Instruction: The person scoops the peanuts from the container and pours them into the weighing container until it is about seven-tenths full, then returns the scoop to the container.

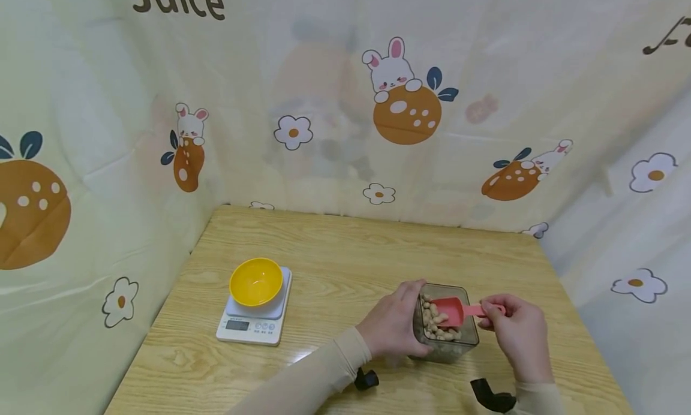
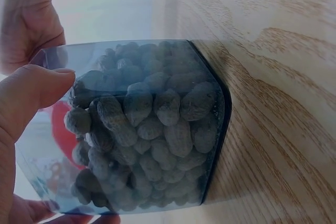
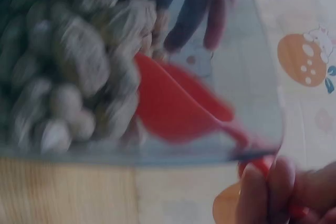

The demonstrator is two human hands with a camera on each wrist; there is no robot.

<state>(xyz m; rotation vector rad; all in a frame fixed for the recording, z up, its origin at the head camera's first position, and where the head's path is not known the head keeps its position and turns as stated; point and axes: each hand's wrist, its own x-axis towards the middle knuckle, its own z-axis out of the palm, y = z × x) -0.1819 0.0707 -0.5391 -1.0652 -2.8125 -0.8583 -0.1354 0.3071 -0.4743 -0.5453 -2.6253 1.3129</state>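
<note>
Head: the right hand (image 1: 519,334) pinches the red scoop (image 1: 451,312), mostly ahead of its fingers; the left hand (image 1: 393,322) grips the clear container (image 1: 439,354). Left wrist: peanuts (image 2: 149,129) beyond the thumb (image 2: 42,87) likely add weight. Right wrist: scoop probably light, stiff, best held by its handle (image 3: 235,131).

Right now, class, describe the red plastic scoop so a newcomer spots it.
On the wood-grain table, find the see-through, grey-tinted box of tan peanuts. The red plastic scoop dips inside, its handle pinched by the right hand. Bright red sets it apart from the peanuts.
</note>
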